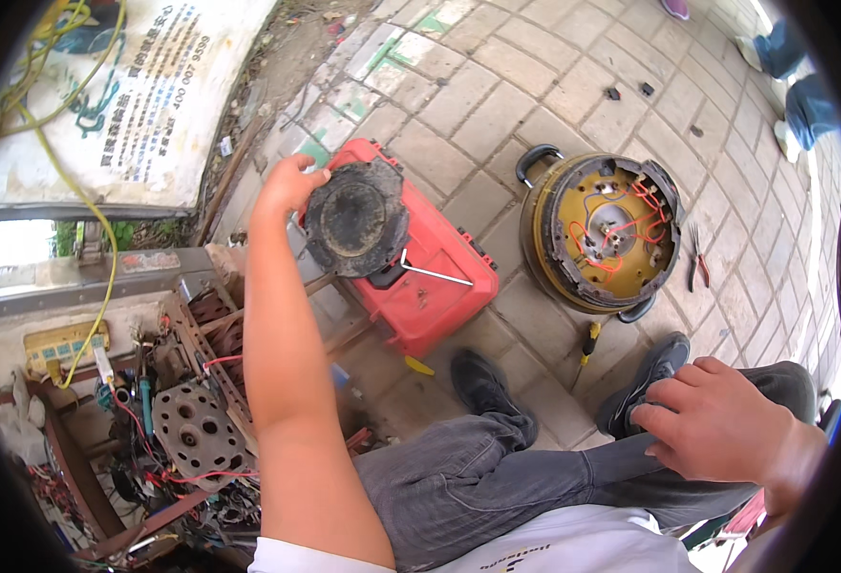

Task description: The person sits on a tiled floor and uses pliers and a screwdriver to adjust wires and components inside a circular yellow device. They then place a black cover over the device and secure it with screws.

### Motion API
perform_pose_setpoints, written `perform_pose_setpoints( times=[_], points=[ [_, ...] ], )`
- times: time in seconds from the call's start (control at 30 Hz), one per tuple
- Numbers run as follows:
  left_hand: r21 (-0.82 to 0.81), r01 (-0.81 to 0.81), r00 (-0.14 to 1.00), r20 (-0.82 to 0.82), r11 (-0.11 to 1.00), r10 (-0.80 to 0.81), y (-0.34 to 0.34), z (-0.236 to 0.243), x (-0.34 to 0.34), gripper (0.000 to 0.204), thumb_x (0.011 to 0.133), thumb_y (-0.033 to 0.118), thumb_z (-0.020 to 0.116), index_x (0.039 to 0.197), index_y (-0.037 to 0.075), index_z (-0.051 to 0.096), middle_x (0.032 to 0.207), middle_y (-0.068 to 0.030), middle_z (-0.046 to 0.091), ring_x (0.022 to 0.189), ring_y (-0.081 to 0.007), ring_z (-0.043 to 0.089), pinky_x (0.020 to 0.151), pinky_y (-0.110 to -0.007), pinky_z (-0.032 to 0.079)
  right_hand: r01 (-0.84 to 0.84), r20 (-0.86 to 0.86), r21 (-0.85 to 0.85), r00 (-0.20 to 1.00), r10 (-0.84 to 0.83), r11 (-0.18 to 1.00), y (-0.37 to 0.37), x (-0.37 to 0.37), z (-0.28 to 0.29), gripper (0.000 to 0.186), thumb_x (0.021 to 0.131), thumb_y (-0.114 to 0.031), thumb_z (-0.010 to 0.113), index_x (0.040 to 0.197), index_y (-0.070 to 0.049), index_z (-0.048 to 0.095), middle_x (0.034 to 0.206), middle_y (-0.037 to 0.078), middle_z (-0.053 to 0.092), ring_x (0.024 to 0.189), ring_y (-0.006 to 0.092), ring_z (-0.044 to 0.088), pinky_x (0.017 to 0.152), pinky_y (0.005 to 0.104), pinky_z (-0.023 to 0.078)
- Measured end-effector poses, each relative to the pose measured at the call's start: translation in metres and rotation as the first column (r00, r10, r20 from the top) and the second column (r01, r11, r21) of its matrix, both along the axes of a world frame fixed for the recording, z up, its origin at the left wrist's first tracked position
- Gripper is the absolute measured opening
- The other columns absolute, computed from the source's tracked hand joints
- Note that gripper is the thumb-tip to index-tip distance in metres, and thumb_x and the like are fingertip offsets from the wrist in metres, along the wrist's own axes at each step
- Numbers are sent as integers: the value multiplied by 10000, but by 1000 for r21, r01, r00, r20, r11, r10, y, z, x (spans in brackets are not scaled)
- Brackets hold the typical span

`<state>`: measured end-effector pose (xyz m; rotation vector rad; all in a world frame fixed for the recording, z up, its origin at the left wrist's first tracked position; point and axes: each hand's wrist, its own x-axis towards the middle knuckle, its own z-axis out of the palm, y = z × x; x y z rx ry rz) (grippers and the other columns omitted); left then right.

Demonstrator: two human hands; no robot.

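At the far edge of a dirty black round plastic cover [355,218], my left hand [291,183] grips the rim between thumb and fingers. The cover is over the left part of a red plastic case [420,310]. A silver L-shaped hex key [436,275] lies on the case beside it. Above my right thigh, my right hand [712,420] is closed with its fingers curled; whatever may be inside is hidden. An upturned round electric pot [556,253] stands to the right of the case, its golden underside and red wires exposed.
Pliers [696,263] lie right of the pot, and a yellow-black screwdriver [588,344] lies near my shoe. At left is a cluttered crate of parts with a perforated metal disc [199,432]. A yellow cable [95,205] hangs nearby. Bystanders' legs [807,100] show far right.
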<state>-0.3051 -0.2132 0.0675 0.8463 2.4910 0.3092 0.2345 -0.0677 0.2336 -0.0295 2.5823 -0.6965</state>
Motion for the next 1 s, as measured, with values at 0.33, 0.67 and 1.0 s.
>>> perform_pose_setpoints(
  times=[0.33, 0.67, 1.0],
  points=[
    [-296, -589, 656, 368, 752, 659, -89, -24, 22, 538, 846, 254, 807, 1184, -103, 591, 1109, -266, 663, 919, -399, 706, 782, -508, 609, -169, -3, -36, 986, 169, 985, 18, -25, -17, 226, 819, -251, 720, 999, -121, 675, 916, 33, 634, 876, 236, 636, 821, 366, 487],
    [-199, -524, 756, 340, 828, 560, -67, 6, 36, 413, 865, 218, 777, 1039, -128, 634, 928, -236, 698, 783, -336, 720, 691, -428, 629, -85, -46, -117, 996, 80, 989, 40, -14, -19, 176, 853, -242, 682, 905, -85, 621, 832, 71, 618, 796, 276, 650, 725, 411, 507],
    [107, -278, 829, 528, 954, 183, 45, 48, 120, 337, 894, 217, 734, 997, -92, 651, 790, -108, 655, 640, -183, 658, 586, -303, 586, 740, -97, -340, 587, -804, 581, 134, -44, -55, 569, 885, -311, 733, 1303, 53, 602, 1162, 167, 696, 956, 274, 697, 835, 384, 561]
  ],
)
